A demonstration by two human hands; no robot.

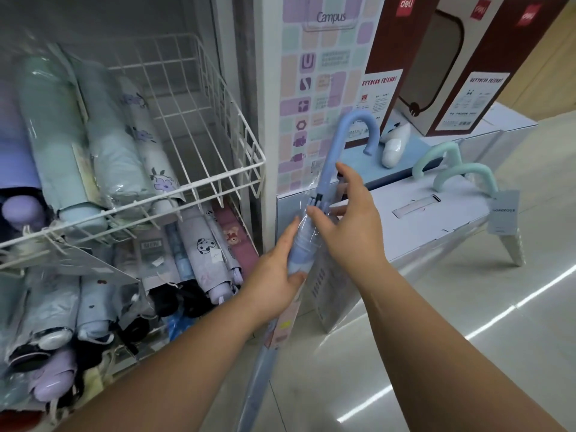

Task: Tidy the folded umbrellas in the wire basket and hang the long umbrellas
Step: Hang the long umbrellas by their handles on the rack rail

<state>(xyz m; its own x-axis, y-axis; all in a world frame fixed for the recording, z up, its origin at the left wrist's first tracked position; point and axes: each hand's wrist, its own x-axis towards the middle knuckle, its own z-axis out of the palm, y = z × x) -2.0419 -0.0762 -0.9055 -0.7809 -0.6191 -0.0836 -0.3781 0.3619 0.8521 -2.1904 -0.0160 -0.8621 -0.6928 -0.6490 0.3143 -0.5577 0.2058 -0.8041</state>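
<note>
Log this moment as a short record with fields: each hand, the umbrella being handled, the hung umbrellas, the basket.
left hand: grips the blue long umbrella around its plastic-wrapped canopy
right hand: open, fingers straight, touching the umbrella higher up
blue long umbrella: tilted, hook handle up, not yet hung
mint long umbrellas: two, handles hooked over the white box edge
wire basket: folded umbrellas side by side at its left, bare wire at its right
</note>
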